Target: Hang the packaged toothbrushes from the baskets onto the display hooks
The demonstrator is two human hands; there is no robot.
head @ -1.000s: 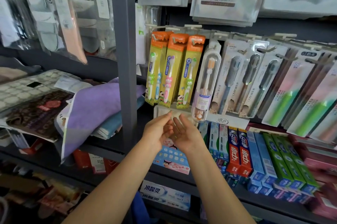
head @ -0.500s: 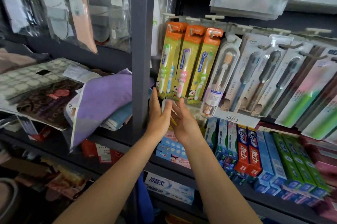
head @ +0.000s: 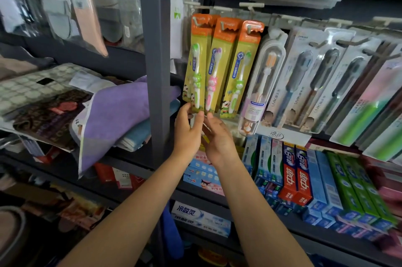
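Three orange-and-yellow children's toothbrush packs hang side by side from white display hooks (head: 251, 5) right of a grey upright. My left hand (head: 188, 134) pinches the bottom edge of the leftmost pack, the green-brush pack (head: 197, 71). The fingertips of my right hand (head: 218, 139) touch the bottom of the pink-brush pack (head: 215, 66) beside it. The third pack (head: 240, 71) hangs free. No basket is in view.
A clear-cased toothbrush (head: 262, 84) and rows of grey and green toothbrush packs (head: 304, 84) hang to the right. Toothpaste boxes (head: 291, 177) fill the shelf below. The grey shelf post (head: 157, 60) stands just left of my hands, with folded towels (head: 113, 119) beyond it.
Both hands have risen from under the packs to their bottom edges. The left hand has closed on the green-brush pack. The view has shifted left and closer.
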